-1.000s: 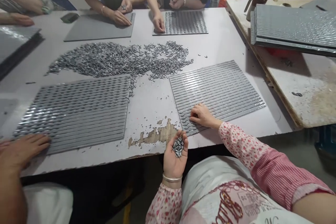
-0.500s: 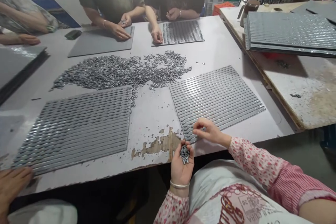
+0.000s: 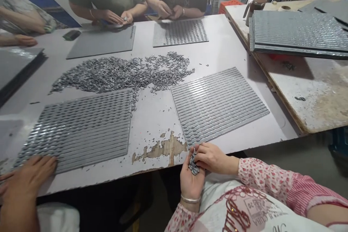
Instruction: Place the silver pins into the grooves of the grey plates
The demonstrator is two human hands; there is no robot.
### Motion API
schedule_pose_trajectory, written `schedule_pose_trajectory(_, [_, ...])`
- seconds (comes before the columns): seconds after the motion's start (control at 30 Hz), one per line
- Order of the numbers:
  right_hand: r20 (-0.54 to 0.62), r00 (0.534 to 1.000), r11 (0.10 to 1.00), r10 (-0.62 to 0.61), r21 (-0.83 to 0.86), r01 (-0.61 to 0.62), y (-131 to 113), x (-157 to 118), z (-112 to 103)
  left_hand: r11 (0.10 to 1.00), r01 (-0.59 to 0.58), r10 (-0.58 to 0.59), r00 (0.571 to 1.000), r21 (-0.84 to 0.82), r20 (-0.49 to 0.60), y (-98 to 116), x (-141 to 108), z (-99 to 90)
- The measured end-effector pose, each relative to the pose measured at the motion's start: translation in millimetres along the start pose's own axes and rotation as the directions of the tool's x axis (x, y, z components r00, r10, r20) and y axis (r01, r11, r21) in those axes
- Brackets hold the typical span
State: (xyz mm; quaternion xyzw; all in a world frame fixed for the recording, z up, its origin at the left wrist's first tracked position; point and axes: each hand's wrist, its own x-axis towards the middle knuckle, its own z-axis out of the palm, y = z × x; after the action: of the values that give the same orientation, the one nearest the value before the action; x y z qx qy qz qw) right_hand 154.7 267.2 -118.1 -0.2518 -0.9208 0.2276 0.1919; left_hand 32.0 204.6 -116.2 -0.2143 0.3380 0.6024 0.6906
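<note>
My left hand (image 3: 191, 185), palm up and cupped, holds a small heap of shiny grey spindle-shaped metal pieces (image 3: 193, 168). Over its palm, my right hand (image 3: 213, 158) has its fingers closed together and dipped among these pieces; whatever is between the fingertips is hidden. Just beyond both hands lies a grey ridged board (image 3: 217, 105) with long parallel grooves. Several pieces of the same shape sit in the grooves at its near left corner, close to my fingers.
A wide pile of loose pieces (image 3: 108, 74) covers the table's middle. To the left, another person's hand (image 3: 35, 174) rests on a partly filled board (image 3: 89, 130). Co-workers sit opposite behind two boards. At right, stacked ridged boards (image 3: 293, 30) stand on a side table (image 3: 326, 112).
My right hand has moved from above the board's near corner down to the pieces in my left palm. The left neighbour's hand has slid onto their board. Opposite, co-workers' hands have drawn back from their boards.
</note>
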Motion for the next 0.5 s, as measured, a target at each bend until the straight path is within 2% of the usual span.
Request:
schedule_pose_trajectory(0.1, [0.035, 0.999, 0.999, -0.039, 0.008, 0.039, 1, -6, -7, 1.000, -0.008, 0.008, 1.000, -0.025, 0.024, -8, -4, -2.0])
schedule_pose_trajectory(0.23, [0.042, 0.997, 0.998, -0.062, 0.002, 0.062, 2, -9, -11, 0.999, -0.024, 0.024, 1.000, -0.025, -0.017, -15, -6, -0.3])
schedule_pose_trajectory(0.5, [0.013, 0.996, 0.991, 0.086, 0.104, -0.087, -8, -7, -4, 0.998, 0.044, -0.044, 0.999, 0.039, 0.001, -1, -3, 9.6])
